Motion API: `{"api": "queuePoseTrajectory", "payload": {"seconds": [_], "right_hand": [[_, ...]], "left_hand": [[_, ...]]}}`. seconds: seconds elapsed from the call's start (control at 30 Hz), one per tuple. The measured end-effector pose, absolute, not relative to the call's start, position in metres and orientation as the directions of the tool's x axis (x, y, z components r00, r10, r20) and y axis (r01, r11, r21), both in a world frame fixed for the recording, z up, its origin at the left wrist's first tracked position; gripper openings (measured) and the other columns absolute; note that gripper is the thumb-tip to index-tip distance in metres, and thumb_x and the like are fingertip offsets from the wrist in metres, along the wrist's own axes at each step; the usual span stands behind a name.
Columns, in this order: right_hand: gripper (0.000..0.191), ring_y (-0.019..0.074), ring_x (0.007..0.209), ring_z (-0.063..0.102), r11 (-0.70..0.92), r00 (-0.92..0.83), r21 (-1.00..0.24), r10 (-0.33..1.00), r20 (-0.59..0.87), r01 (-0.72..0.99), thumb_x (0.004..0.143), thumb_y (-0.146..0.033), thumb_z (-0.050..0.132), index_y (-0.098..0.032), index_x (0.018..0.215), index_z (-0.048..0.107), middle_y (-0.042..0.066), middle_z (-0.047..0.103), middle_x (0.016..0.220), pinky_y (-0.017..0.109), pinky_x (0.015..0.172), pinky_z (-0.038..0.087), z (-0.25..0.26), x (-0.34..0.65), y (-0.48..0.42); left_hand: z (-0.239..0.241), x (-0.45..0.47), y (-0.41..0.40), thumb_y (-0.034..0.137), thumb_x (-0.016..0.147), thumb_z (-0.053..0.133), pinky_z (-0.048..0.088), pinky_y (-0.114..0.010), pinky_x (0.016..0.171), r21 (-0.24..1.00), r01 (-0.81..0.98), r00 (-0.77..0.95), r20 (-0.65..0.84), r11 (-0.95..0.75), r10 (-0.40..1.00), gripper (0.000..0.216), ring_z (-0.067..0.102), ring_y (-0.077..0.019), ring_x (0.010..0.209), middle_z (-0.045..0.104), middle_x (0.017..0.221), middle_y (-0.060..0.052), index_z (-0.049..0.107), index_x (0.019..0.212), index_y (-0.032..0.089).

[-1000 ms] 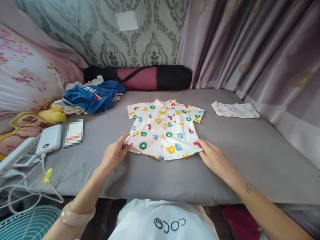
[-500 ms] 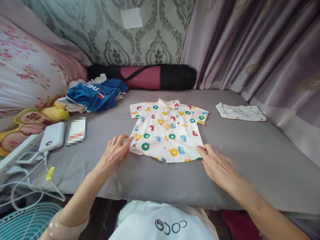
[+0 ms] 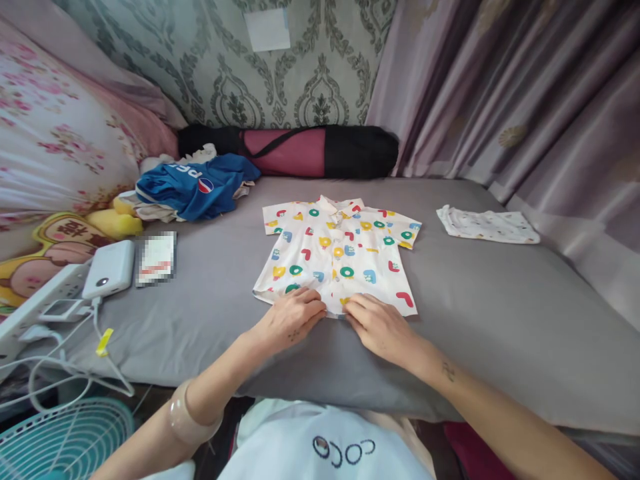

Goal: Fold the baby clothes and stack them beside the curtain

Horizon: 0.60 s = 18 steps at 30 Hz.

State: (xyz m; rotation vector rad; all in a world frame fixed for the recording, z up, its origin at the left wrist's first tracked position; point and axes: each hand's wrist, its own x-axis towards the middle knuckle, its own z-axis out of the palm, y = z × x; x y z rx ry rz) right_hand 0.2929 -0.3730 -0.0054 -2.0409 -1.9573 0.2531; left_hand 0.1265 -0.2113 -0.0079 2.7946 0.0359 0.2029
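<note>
A small white shirt (image 3: 340, 257) printed with coloured shapes lies spread flat on the grey bed sheet (image 3: 490, 293), collar toward the wall. My left hand (image 3: 290, 319) rests on the shirt's bottom hem left of centre, fingers stretched flat and together. My right hand (image 3: 376, 325) lies beside it on the hem right of centre, fingers also flat. The two hands nearly touch at the shirt's middle. Neither hand holds anything.
A folded white cloth (image 3: 487, 225) lies at the right. A blue jersey (image 3: 195, 187) tops a clothes pile at the back left. A black and red roll bag (image 3: 295, 150) lies along the wall. A power bank (image 3: 109, 268), cables and a teal fan (image 3: 65, 437) sit at the left.
Both hands have moved inward from the shirt's bottom corners to the middle of its hem. The shirt has stayed flat in place.
</note>
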Motion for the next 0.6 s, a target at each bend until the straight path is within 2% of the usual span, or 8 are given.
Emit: {"api": "queuePoseTrajectory", "payload": {"seconds": [0.1, 0.2, 0.43, 0.5, 0.6], "right_hand": [[0.019, 0.0172, 0.089, 0.061, -0.085, 0.153, -0.52, 0.984, 0.089, 0.85, 0.095, -0.019, 0.043, -0.023, 0.098, 0.061, 0.002, 0.066, 0.096, 0.03, 0.076, 0.046, -0.002, 0.3, -0.371], [0.018, 0.016, 0.087, 0.063, -0.12, 0.224, -0.6, 0.969, 0.102, 0.791, 0.094, -0.023, 0.045, -0.025, 0.098, 0.063, 0.001, 0.068, 0.096, 0.028, 0.074, 0.046, 0.007, 0.305, -0.369], [0.023, 0.0169, 0.094, 0.062, -0.097, 0.185, -0.552, 0.977, 0.104, 0.828, 0.094, -0.021, 0.045, -0.025, 0.106, 0.064, 0.002, 0.068, 0.101, 0.028, 0.08, 0.045, 0.014, 0.3, -0.37], [0.024, 0.0166, 0.093, 0.062, -0.084, 0.15, -0.526, 0.985, 0.083, 0.846, 0.095, -0.02, 0.044, -0.025, 0.107, 0.064, 0.002, 0.067, 0.099, 0.028, 0.079, 0.045, 0.012, 0.295, -0.371], [0.024, 0.0163, 0.087, 0.062, -0.077, 0.101, -0.47, 0.995, 0.026, 0.88, 0.096, -0.021, 0.042, -0.023, 0.1, 0.065, 0.003, 0.064, 0.093, 0.027, 0.073, 0.045, 0.011, 0.29, -0.375]], "left_hand": [[-0.002, 0.126, -0.215, 0.027, 0.099, 0.035, 0.046, -0.029, 0.075, 0.35, 0.013, 0.984, 0.162, -0.937, 0.074, 0.03, 0.057, -0.0181, 0.087, 0.061, 0.092, -0.008, 0.064, 0.097, 0.017], [0.002, 0.129, -0.221, 0.028, 0.099, 0.036, 0.046, -0.03, 0.076, 0.354, 0.023, 0.977, 0.19, -0.935, 0.096, 0.03, 0.056, -0.0175, 0.086, 0.061, 0.091, -0.007, 0.064, 0.1, 0.018], [-0.001, 0.134, -0.236, 0.026, 0.099, 0.035, 0.046, -0.032, 0.073, 0.189, 0.048, 0.994, 0.086, -0.981, 0.065, 0.03, 0.054, -0.0185, 0.081, 0.06, 0.089, -0.006, 0.064, 0.102, 0.019], [-0.001, 0.131, -0.238, 0.027, 0.098, 0.036, 0.046, -0.032, 0.075, 0.186, 0.038, 0.997, 0.062, -0.982, 0.05, 0.03, 0.055, -0.0188, 0.083, 0.06, 0.091, -0.007, 0.064, 0.103, 0.019], [0.003, 0.125, -0.239, 0.028, 0.098, 0.037, 0.047, -0.033, 0.078, 0.25, 0.008, 0.998, 0.055, -0.968, 0.023, 0.029, 0.057, -0.0187, 0.086, 0.061, 0.094, -0.007, 0.064, 0.104, 0.02]]}}
